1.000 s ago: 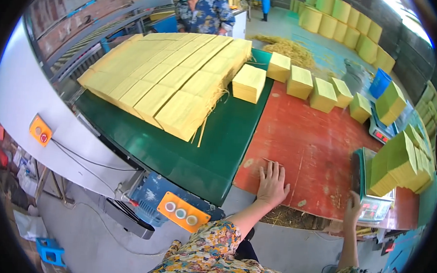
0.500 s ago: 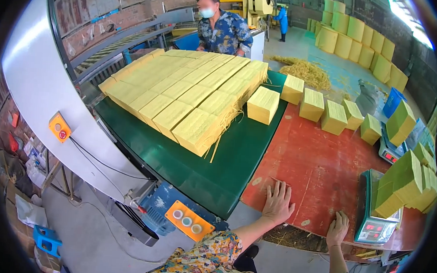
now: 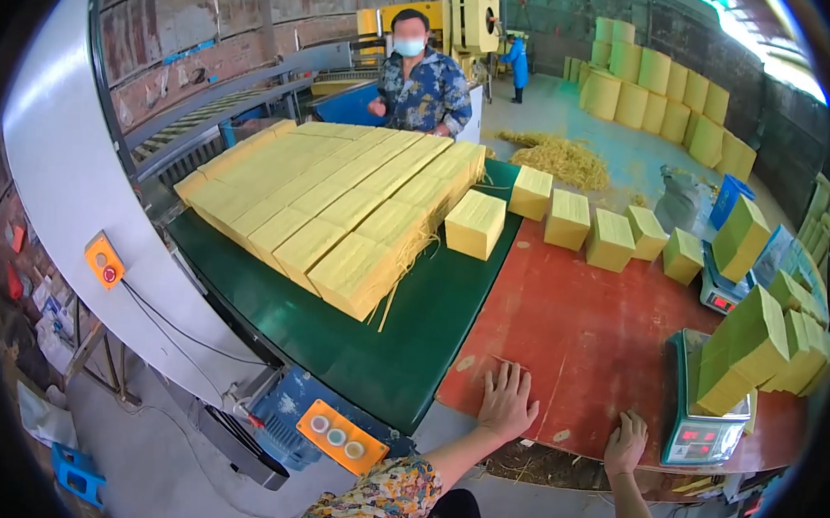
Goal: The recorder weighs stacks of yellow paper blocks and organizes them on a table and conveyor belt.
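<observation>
Red board [image 3: 596, 350] lies under both my hands, and neither holds anything. My left hand [image 3: 507, 404] rests flat on its near edge with the fingers spread wide, close to where the board meets the green belt [image 3: 402, 342]. My right hand [image 3: 625, 444] sits on the same near edge a little further right, fingers loosely together and curled over the rim, just left of the scale [image 3: 703, 438]. That scale carries a yellow stack [image 3: 749, 352] leaning across its pan, and a second scale [image 3: 724, 291] further back holds a tilted block [image 3: 742, 238]. Well apart from my hands, along the far side of the board, a row of blocks [image 3: 611, 232] stands separately, each one yellow. On the belt to my left a big slab [image 3: 343, 205] of cut yellow bricks lies packed tight, with one brick [image 3: 475, 225] standing just beside its right edge. Loose yellow strands hang from the slab's near corner. Below the belt sits an orange panel [image 3: 338, 437] with three buttons. Across the belt a person [image 3: 421, 79] in a patterned shirt stands behind the slab, and yellow bales [image 3: 668, 94] are piled along the far wall.
</observation>
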A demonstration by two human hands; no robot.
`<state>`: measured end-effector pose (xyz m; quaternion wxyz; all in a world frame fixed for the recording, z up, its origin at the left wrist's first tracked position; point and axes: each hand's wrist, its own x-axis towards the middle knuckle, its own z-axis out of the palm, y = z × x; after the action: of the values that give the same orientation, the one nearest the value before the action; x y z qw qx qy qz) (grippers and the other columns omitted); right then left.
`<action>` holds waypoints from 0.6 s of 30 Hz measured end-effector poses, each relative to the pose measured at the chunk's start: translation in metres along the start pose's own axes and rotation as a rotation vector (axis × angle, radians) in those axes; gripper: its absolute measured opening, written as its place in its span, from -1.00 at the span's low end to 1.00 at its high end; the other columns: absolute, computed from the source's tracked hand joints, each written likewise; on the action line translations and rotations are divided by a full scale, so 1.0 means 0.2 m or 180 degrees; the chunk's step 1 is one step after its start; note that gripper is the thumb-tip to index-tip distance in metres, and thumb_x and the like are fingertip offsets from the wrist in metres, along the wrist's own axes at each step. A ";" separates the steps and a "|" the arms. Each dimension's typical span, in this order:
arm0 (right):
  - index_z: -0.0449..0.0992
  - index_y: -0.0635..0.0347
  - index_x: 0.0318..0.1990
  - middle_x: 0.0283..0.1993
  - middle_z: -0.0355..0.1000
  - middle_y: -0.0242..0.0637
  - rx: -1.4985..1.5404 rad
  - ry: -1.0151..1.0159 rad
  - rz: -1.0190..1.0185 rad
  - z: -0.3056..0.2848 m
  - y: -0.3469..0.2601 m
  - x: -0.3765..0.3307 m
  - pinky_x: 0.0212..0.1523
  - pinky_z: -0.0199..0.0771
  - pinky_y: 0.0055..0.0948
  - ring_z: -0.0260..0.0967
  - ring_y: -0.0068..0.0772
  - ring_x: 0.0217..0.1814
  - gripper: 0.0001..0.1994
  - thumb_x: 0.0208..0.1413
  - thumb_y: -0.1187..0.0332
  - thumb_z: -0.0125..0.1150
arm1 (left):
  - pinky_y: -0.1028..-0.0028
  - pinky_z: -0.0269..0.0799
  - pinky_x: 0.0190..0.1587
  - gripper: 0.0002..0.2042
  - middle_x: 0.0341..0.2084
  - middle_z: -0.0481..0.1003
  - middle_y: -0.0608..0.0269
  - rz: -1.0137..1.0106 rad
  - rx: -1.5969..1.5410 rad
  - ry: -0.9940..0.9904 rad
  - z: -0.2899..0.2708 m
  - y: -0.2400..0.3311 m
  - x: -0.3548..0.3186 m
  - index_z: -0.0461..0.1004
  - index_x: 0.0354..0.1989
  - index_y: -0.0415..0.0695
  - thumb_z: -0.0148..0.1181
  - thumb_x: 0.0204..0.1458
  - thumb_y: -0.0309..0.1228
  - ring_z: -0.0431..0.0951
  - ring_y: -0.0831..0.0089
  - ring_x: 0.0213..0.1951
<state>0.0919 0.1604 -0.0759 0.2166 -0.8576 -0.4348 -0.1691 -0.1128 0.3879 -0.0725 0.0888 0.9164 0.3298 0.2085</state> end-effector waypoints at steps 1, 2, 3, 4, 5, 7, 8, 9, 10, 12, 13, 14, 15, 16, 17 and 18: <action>0.51 0.27 0.03 0.17 0.43 -0.05 0.0012 0.0002 0.0104 0.00 0.00 0.00 0.27 0.26 -0.02 0.31 0.05 0.27 -0.66 0.05 0.53 0.10 | -0.23 0.01 0.38 -0.36 0.36 0.20 -0.15 0.0002 0.0017 -0.0058 0.01 0.00 0.01 0.30 0.30 -0.24 0.13 0.14 -0.05 0.12 -0.07 0.41; 0.51 0.26 0.03 0.16 0.43 -0.05 0.0035 0.0014 0.0101 0.01 0.00 0.00 0.28 0.26 -0.02 0.30 0.05 0.27 -0.66 0.05 0.54 0.10 | -0.23 0.01 0.37 -0.36 0.36 0.19 -0.15 -0.0001 0.0061 0.0008 0.01 -0.01 0.02 0.30 0.30 -0.24 0.13 0.14 -0.05 0.12 -0.07 0.42; 0.51 0.26 0.02 0.15 0.44 -0.05 0.0069 0.0061 0.0060 0.02 0.00 0.01 0.29 0.26 -0.02 0.30 0.06 0.27 -0.66 0.05 0.54 0.10 | -0.23 0.01 0.37 -0.36 0.36 0.20 -0.15 0.0029 0.0026 -0.0088 0.00 -0.01 0.03 0.30 0.30 -0.24 0.13 0.14 -0.05 0.11 -0.07 0.42; 0.51 0.27 0.02 0.16 0.43 -0.04 0.0047 0.0007 0.0078 0.03 0.01 0.00 0.28 0.26 -0.01 0.31 0.06 0.26 -0.66 0.05 0.54 0.10 | -0.23 0.01 0.37 -0.36 0.36 0.20 -0.16 0.0009 0.0015 -0.0107 -0.01 -0.01 0.03 0.30 0.30 -0.24 0.13 0.14 -0.05 0.11 -0.07 0.42; 0.51 0.28 0.03 0.16 0.43 -0.04 0.0034 -0.0015 0.0061 0.04 0.01 0.01 0.28 0.26 -0.01 0.31 0.06 0.26 -0.66 0.06 0.53 0.09 | -0.22 0.01 0.38 -0.36 0.35 0.21 -0.16 -0.0037 -0.0034 -0.0252 -0.03 -0.01 0.04 0.30 0.30 -0.24 0.13 0.14 -0.05 0.11 -0.07 0.42; 0.52 0.30 0.04 0.16 0.43 -0.03 0.0073 -0.0005 -0.0050 0.05 0.03 0.01 0.27 0.27 0.00 0.32 0.06 0.26 -0.66 0.07 0.53 0.09 | -0.21 0.00 0.38 -0.35 0.33 0.24 -0.17 -0.0052 0.0006 0.0015 -0.09 0.00 0.03 0.30 0.31 -0.26 0.13 0.14 -0.07 0.10 -0.08 0.42; 0.52 0.30 0.04 0.16 0.44 -0.03 0.0080 0.0018 -0.0091 0.05 0.04 0.01 0.27 0.28 0.00 0.32 0.06 0.26 -0.66 0.07 0.53 0.09 | -0.20 0.00 0.39 -0.36 0.32 0.25 -0.18 -0.0096 -0.0027 -0.0094 -0.12 0.02 0.00 0.30 0.31 -0.26 0.12 0.14 -0.08 0.10 -0.09 0.42; 0.52 0.30 0.04 0.16 0.44 -0.03 -0.0029 -0.0175 0.0084 0.04 0.05 0.02 0.27 0.28 0.01 0.32 0.07 0.26 -0.66 0.08 0.53 0.09 | -0.19 -0.01 0.39 -0.36 0.32 0.25 -0.18 -0.0134 -0.0003 0.0187 -0.15 0.03 -0.01 0.30 0.31 -0.26 0.13 0.14 -0.08 0.10 -0.09 0.42; 0.52 0.29 0.05 0.16 0.44 -0.04 0.0072 -0.0006 -0.0200 0.04 0.06 0.02 0.26 0.28 0.02 0.32 0.07 0.26 -0.65 0.08 0.53 0.09 | -0.19 -0.01 0.40 -0.36 0.32 0.25 -0.18 -0.0169 -0.0004 0.0209 -0.17 0.05 -0.02 0.31 0.30 -0.26 0.13 0.14 -0.08 0.11 -0.09 0.42; 0.52 0.27 0.06 0.15 0.45 -0.05 0.0043 -0.0215 -0.0010 0.03 0.07 0.02 0.26 0.29 0.03 0.32 0.07 0.26 -0.65 0.09 0.54 0.08 | -0.18 -0.02 0.40 -0.37 0.32 0.25 -0.19 -0.0291 -0.0267 0.0012 -0.20 0.08 -0.04 0.33 0.29 -0.26 0.14 0.13 -0.08 0.11 -0.09 0.42; 0.52 0.26 0.05 0.15 0.45 -0.05 -0.0027 -0.0244 -0.0270 0.01 0.07 0.02 0.26 0.28 0.03 0.32 0.07 0.26 -0.65 0.09 0.53 0.08 | -0.18 -0.02 0.40 -0.37 0.32 0.25 -0.19 -0.0265 -0.0315 0.0039 -0.19 0.08 -0.05 0.34 0.28 -0.26 0.14 0.13 -0.08 0.11 -0.08 0.42; 0.52 0.25 0.04 0.15 0.45 -0.06 -0.0010 -0.0062 -0.0267 0.03 0.07 0.02 0.27 0.28 0.02 0.32 0.07 0.26 -0.66 0.09 0.52 0.09 | -0.18 -0.02 0.41 -0.38 0.32 0.25 -0.18 -0.0218 -0.0006 0.0231 -0.17 0.06 -0.02 0.35 0.27 -0.26 0.15 0.13 -0.07 0.12 -0.08 0.42; 0.53 0.25 0.03 0.15 0.45 -0.06 -0.0017 -0.0034 -0.0285 0.02 0.07 0.01 0.27 0.28 0.02 0.32 0.06 0.26 -0.67 0.09 0.52 0.09 | -0.18 -0.01 0.40 -0.39 0.32 0.24 -0.17 -0.0165 0.0061 0.0433 -0.15 0.07 -0.03 0.36 0.25 -0.26 0.15 0.12 -0.07 0.12 -0.08 0.41; 0.53 0.24 0.02 0.15 0.45 -0.06 0.0034 0.0143 -0.0174 0.03 0.06 0.02 0.27 0.28 0.01 0.32 0.06 0.26 -0.68 0.08 0.51 0.10 | -0.18 0.00 0.40 -0.38 0.32 0.24 -0.16 -0.0129 0.0062 0.0146 -0.12 0.04 0.01 0.34 0.26 -0.25 0.15 0.13 -0.07 0.12 -0.07 0.41; 0.53 0.24 0.01 0.14 0.46 -0.06 0.0079 0.0151 -0.0111 0.04 0.05 0.02 0.27 0.28 0.01 0.32 0.06 0.26 -0.69 0.08 0.50 0.11 | -0.19 0.00 0.40 -0.37 0.33 0.23 -0.15 -0.0067 0.0090 0.0153 -0.09 0.02 0.02 0.32 0.29 -0.23 0.14 0.15 -0.05 0.11 -0.07 0.42; 0.54 0.24 -0.01 0.14 0.46 -0.07 0.0134 0.0079 -0.0069 0.04 0.04 0.01 0.27 0.28 0.00 0.32 0.06 0.26 -0.70 0.08 0.49 0.12 | -0.19 -0.01 0.40 -0.36 0.33 0.23 -0.15 0.0014 0.0019 -0.0015 -0.05 0.02 0.04 0.31 0.29 -0.23 0.14 0.14 -0.05 0.11 -0.06 0.42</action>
<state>0.1003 0.1614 -0.0831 0.2380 -0.8459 -0.4449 -0.1729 -0.1093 0.3909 -0.0606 0.0863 0.9179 0.3282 0.2055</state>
